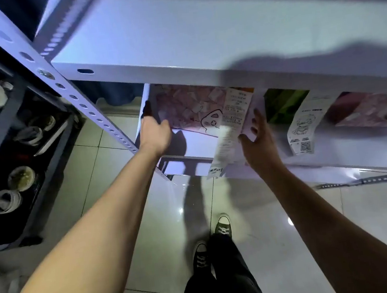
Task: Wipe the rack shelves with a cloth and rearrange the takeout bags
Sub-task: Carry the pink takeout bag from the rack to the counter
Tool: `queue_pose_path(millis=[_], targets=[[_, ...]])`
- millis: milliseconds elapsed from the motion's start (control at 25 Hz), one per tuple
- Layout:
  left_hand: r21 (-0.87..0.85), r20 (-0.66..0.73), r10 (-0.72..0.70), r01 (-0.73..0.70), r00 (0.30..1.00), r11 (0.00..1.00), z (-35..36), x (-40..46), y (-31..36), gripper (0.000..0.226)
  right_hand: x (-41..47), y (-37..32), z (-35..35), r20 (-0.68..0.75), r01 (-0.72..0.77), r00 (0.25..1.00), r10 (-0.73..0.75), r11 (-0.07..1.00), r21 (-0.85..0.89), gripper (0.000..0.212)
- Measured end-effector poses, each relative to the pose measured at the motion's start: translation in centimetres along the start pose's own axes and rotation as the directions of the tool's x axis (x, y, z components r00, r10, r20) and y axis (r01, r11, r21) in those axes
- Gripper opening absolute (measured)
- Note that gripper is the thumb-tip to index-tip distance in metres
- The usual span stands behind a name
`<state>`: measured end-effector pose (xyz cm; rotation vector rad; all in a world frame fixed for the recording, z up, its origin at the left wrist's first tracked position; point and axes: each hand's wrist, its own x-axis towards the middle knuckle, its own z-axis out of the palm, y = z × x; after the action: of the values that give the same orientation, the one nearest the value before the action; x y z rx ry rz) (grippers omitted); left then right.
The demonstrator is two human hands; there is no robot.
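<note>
Both arms reach in under the upper white metal shelf (173, 40) of the rack toward a pink-patterned paper takeout bag (189, 107) standing at the left end of the lower white shelf (350, 150). Left hand (155, 134) closed around the bag's left edge, fingers wrapped on the side panel, thumb toward the front. Right hand (257, 138) spread, fingers extended and pressed flat against the bag's right side, just beside a long white printed receipt (231, 126) that hangs down off the bag's front; not a closed grasp there, more a bracing palm. Further right on the same shelf: a green bag (285, 102), partly hidden, then a second white receipt with a cartoon figure (304, 126), then another pink-patterned bag (374, 107) at the frame edge. No cloth visible in either hand or anywhere on the shelves. Judgement: this is the rearranging step, not the wiping; the bag is held from both sides, apparently to be lifted or slid. Next move calls for even pressure from both sides so the paper walls don't buckle, keeping the bag upright, and clearing the shelf above and the perforated white upright post (77, 97) at left. The dangling receipt could snag or tear. View is motion-blurred; bag contents cannot be told.
</note>
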<state>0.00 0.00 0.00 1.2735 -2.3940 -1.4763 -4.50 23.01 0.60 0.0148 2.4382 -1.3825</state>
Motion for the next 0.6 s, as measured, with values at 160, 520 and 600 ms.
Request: queue_pose_path(millis=[160,520,600], targets=[[0.016,0.100,-0.056,0.054,0.993,0.998,-0.1,1.2,-0.5,0.026,0.6,0.2,0.9,0.054,0.000,0.999,-0.005,0.996,0.085,0.069],[-0.106,0.088,-0.005,0.014,0.996,0.994,-0.5,-2.0,-2.6,0.038,-1.8,0.5,0.1,-0.054,0.037,0.998,-0.030,0.991,0.130,0.057],[-0.152,0.083,0.029,-0.016,0.996,0.988,-0.9,-3.4,-3.2,0.041,-2.8,0.4,-0.4,-0.059,0.025,0.998,-0.016,0.987,0.156,0.053]])
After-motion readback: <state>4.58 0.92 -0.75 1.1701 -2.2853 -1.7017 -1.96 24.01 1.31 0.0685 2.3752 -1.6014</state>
